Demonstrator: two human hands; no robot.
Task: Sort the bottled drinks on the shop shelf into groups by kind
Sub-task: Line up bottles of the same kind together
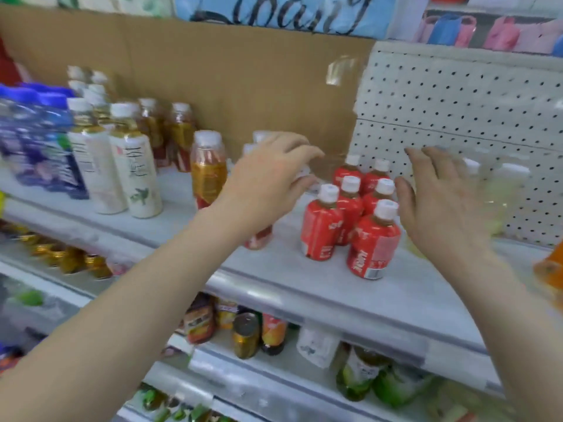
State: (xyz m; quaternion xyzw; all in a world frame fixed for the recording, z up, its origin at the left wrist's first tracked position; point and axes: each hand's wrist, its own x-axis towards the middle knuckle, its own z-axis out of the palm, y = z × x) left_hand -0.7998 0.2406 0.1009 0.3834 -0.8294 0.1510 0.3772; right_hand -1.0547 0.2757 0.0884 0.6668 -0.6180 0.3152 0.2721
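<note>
Closest, the lower shelf (274, 385) carries mixed bottles and a gold can (246, 335). Above it, both forearms reach over the front rail of the upper shelf (304, 287). A cluster of red bottles (323, 226) with white caps stands on that shelf, right of the middle. The right hand (441, 208) hovers just to the right of the cluster, fingers spread and straight, holding nothing; its thumb is near the cap of the front bottle. The left hand (268, 178) is to the left of the cluster, its fingers curled round a red-and-white bottle (259, 239), which is blurred and mostly hidden by the hand. Further left stand an amber bottle (208, 175), two white-labelled bottles (135, 178) and a group of blue bottles (36, 141) at the edge. Behind the right hand, pale green bottles (499, 184) are too blurred to count. At the back are a cardboard sheet (243, 71) and a white pegboard (457, 102)
</note>
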